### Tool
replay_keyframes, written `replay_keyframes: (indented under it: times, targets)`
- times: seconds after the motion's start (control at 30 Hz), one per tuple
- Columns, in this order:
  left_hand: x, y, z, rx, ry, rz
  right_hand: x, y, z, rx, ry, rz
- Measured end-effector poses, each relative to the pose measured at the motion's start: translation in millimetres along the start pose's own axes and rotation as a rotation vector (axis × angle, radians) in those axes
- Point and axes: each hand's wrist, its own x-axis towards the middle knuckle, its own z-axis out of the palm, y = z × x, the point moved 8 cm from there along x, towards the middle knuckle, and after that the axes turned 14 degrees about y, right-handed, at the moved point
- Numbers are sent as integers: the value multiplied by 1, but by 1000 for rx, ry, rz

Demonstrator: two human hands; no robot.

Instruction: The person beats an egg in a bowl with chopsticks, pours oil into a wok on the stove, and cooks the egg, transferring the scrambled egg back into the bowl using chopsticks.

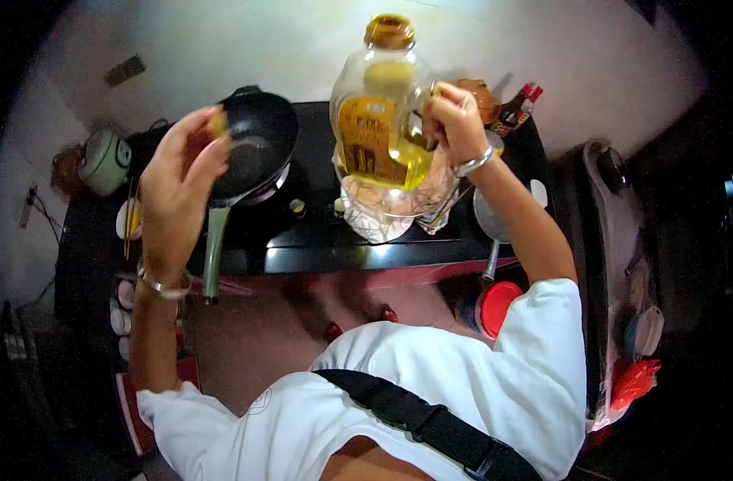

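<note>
My right hand (456, 124) is closed around the handle of a large clear oil bottle (372, 132), partly filled with yellow oil and bearing an orange-brown label. The bottle is held up above the stove, nearly upright, its neck at the top. Between the thumb and fingers of my left hand (178, 172) is a small yellow bottle cap (217, 123), slightly blurred. That hand is raised at the left side of a black wok (262, 136), which sits on the left burner with its green handle (214, 248) toward me. No food is visible in the wok.
Behind the bottle, a rack with a white cloth (378, 216) covers the right burner. A small pan (492, 212) and a red-capped sauce bottle (517, 111) are at the right. A green pot (106, 160) stands far left; a red-lidded bucket (499, 309) is below the counter.
</note>
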Motion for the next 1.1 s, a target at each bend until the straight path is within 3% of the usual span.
replay_keyframes:
  times: [0.17, 0.37, 0.5, 0.67, 0.73, 0.8, 0.87, 0.97, 1.03, 1.1]
  targets:
    - [9, 100, 126, -165, -216, 289, -26, 7, -76, -14, -35, -41]
    - [-21, 163, 265, 188, -410, 627, -47, 10, -179, -77, -16, 1]
    - [-62, 206, 336, 237, -384, 809, -53, 12, -260, -236, 84, -191]
    - [-88, 238, 439, 313, -520, 672, -57, 6, -365, -500, 266, -307]
    - [-97, 248, 475, 227, -583, 622, -55, 14, -408, -480, 369, -173]
    - [-120, 292, 484, 125, -563, 910, -53, 25, -443, -318, 347, -74]
    - [-135, 307, 511, 10, -686, 978, -51, 31, -473, -238, 399, -33]
    - [-130, 301, 568, -98, -919, 785, -39, 39, -513, -180, 441, -44]
    - [-124, 300, 585, -60, -858, 735, -34, 39, -528, -72, 506, -23]
    - [-134, 313, 567, -7, -331, 861, -24, 48, -545, 36, 606, -19]
